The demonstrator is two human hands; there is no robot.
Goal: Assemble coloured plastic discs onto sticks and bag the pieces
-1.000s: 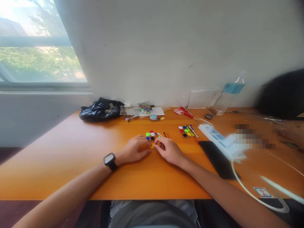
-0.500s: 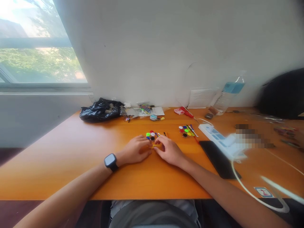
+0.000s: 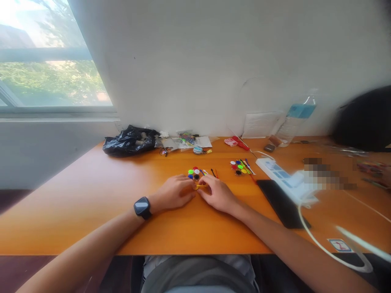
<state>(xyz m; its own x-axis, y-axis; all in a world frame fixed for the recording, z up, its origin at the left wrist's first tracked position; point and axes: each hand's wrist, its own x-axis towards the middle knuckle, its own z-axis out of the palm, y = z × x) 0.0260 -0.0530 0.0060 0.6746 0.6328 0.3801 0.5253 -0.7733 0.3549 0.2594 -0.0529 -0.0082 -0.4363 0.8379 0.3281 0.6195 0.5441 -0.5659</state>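
My left hand (image 3: 176, 192), with a black watch on its wrist, is closed at the fingertips on a small yellow round piece (image 3: 196, 187). Close beside it, my right hand (image 3: 217, 193) pinches a thin yellow stick (image 3: 201, 186). Stick and round piece meet between the hands; whether they are joined is too small to tell. Just beyond my fingers lie several coloured discs, among them a green disc (image 3: 190, 172) and a black disc (image 3: 196, 177). Slim pointed sticks, one of them black (image 3: 213, 173), lie to their right, partly hidden by my right hand.
Another group of coloured discs (image 3: 238, 167) and sticks lies farther right. Beyond it are a white power strip (image 3: 275, 171), a black phone-like slab (image 3: 282, 203) and a white cable. A black plastic bag (image 3: 130, 141), small packets and a bottle (image 3: 295, 122) stand along the wall.
The yellow stick shows more clearly between my fingertips, and my right fingers have shifted slightly. My left hand stays almost in place. The view has moved a little.
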